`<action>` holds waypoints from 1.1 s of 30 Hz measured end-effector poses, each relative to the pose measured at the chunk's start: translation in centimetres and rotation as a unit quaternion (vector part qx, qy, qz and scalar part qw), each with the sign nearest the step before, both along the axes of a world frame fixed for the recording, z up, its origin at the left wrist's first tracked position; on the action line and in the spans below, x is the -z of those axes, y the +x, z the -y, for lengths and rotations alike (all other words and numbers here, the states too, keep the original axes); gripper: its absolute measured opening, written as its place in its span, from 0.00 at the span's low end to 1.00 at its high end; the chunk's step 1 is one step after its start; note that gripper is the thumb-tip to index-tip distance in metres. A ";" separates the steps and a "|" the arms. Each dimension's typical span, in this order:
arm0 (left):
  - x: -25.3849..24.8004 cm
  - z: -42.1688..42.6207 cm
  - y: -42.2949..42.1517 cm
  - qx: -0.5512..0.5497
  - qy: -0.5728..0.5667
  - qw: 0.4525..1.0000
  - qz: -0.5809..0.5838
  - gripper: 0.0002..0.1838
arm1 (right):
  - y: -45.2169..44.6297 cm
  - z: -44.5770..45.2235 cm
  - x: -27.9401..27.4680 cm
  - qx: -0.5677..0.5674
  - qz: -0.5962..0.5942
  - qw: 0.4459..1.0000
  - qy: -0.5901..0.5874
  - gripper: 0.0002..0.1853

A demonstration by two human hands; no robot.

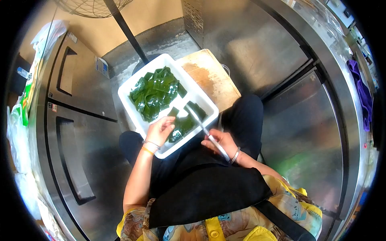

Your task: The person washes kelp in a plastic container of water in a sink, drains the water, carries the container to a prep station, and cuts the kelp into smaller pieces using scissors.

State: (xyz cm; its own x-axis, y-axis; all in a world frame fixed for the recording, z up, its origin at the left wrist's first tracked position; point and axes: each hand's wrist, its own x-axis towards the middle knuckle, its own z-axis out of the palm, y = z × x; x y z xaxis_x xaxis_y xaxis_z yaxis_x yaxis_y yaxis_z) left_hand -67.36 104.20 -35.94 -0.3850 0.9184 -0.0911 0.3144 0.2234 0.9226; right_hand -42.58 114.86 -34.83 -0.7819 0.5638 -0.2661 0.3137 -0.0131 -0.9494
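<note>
A white plastic tub (125, 105) rests across my lap. A large heap of dark green, wet kelp pieces (155, 90) fills its far part, and more kelp (185, 125) lies in the near part. My left hand (161, 127) is over the tub's near left side, thumb and fingers pinched at the edge of a kelp strip. In my right hand (222, 143), at the near right rim, is a long, slim silver tool (200, 123) with a narrow blade-like end. Its tip points into the tub over the near kelp; its exact kind is unclear.
A worn wooden board or stool top (209, 74) stands beyond the tub's right side. Steel cabinets with doors flank me on the left (82, 116) and right (297, 120). A fan's black pole (128, 34) rises behind the tub. A purple cloth (361, 94) hangs far right.
</note>
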 end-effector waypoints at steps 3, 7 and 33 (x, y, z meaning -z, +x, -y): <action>0.9 -0.8 -1.4 -0.008 -0.027 0.996 -0.084 0.10 | 0.5 -1.1 0.2 0.049 -0.026 0.995 -0.088 0.11; 1.7 -3.5 -3.0 -0.062 -0.032 0.976 -0.208 0.10 | 1.2 -1.6 1.5 0.054 -0.047 0.988 -0.135 0.10; 4.2 -9.5 -9.7 -0.155 0.084 0.982 0.063 0.14 | 0.2 -2.1 2.8 -0.007 -0.025 0.994 -0.105 0.11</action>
